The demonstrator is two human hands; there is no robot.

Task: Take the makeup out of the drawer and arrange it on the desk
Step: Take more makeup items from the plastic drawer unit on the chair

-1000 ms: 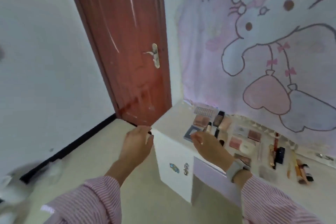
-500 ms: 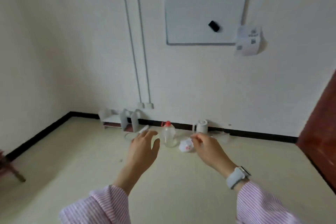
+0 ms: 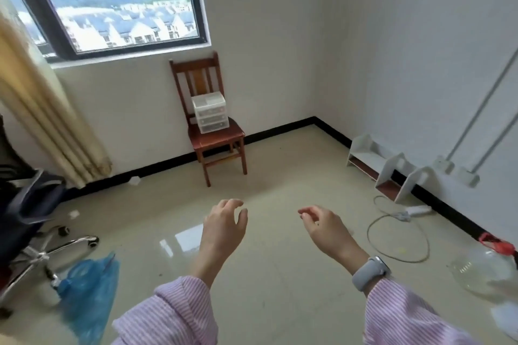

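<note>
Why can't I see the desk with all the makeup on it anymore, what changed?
The person turned away to the left: the view swept from the desk and door, past a wall with a whiteboard, to a window corner with a wooden chair carrying a small drawer unit. The left hand and right hand stayed raised in front, holding nothing.

Two hands are seen, the left (image 3: pixel 224 228) and the right (image 3: pixel 325 228), both empty with loosely curled fingers. One wooden chair (image 3: pixel 215 134) is counted, with one drawer box (image 3: pixel 209 112) on it. One window (image 3: pixel 112 0), one curtain (image 3: pixel 42 109), one office chair (image 3: pixel 28 218), one blue bag (image 3: pixel 87 297), one bottle (image 3: pixel 485 274) and one white shelf (image 3: pixel 389 168) are counted.
</note>
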